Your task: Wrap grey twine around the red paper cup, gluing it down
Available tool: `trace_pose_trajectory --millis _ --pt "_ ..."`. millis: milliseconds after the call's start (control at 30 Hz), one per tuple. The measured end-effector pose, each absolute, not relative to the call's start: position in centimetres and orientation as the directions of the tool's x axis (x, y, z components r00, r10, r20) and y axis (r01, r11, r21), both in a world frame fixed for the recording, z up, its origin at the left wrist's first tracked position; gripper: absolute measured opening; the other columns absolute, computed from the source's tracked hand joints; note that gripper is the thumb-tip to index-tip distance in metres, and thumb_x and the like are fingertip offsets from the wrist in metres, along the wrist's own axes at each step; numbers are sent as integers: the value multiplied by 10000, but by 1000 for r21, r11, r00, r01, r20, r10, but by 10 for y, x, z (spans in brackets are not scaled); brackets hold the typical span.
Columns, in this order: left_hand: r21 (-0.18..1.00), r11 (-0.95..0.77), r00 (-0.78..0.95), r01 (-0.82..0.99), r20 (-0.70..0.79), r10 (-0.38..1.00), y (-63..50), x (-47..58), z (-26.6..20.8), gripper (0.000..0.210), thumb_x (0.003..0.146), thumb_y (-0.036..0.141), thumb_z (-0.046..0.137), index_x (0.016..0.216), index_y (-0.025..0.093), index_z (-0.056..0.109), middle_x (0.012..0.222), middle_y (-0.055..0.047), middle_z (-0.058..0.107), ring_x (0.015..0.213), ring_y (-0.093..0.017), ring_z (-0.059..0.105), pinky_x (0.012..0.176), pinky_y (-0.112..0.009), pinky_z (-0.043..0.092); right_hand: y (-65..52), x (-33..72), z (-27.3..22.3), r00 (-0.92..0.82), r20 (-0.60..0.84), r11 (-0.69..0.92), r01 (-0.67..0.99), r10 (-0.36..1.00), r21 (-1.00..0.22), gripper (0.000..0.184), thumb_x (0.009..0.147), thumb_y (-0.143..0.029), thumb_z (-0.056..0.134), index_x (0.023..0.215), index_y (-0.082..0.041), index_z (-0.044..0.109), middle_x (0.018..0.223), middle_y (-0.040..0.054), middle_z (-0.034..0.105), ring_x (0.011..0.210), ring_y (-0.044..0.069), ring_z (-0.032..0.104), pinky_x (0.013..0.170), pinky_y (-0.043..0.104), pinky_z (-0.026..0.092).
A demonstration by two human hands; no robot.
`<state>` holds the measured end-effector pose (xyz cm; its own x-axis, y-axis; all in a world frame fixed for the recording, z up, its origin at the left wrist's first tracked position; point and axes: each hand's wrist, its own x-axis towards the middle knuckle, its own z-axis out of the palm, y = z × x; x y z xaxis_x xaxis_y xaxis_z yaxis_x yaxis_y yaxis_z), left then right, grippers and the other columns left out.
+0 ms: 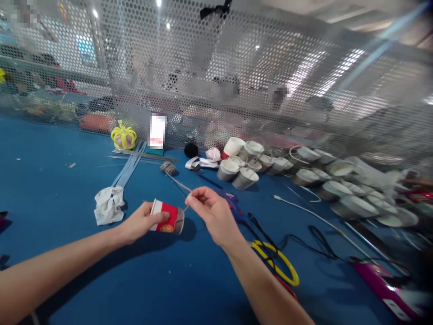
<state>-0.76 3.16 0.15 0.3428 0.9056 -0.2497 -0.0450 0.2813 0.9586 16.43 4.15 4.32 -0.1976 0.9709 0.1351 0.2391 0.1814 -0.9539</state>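
Our left hand [142,220] grips one paper cup [172,215], our right hand [215,211] pinches one strand [178,182] beside the cup, with one grey yarn ball [168,168] beyond it on a blue table [64,149] before a perforated screen [189,49].

Head view, forward and down, near blue table [199,289], seemingly tilted
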Motion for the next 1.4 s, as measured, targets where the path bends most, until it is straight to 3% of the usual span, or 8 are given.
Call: trace_pose_trajectory --millis 600,1133,1400 --pt "963 265 389 57 -266 882 27 -7 2 188 672 295 554 622 114 567 520 28 541 458 -75 427 457 -169 309 45 166 42 -194 240 297 370 951 -880 105 747 -276 532 736 -173 511 675 16 593 633 127 544 616 258 428" --pt "996 75 538 54 -92 838 16 -8 7 267 717 347 523 608 103 544 526 14 492 475 -74 396 466 -173 347 49 161 31 -217 110 193 414 970 -890 93 737 -255 512 704 -169 494 646 22 594 594 127 542 574 260 427" --pt "982 -86 542 170 -20 840 15 -13 5 316 760 363 469 626 99 578 525 8 455 467 -77 344 430 -176 295 48 161 25 -232 53 143 392 971 -909 86 738 -247 514 704 -169 499 643 13 581 621 125 556 591 258 437"
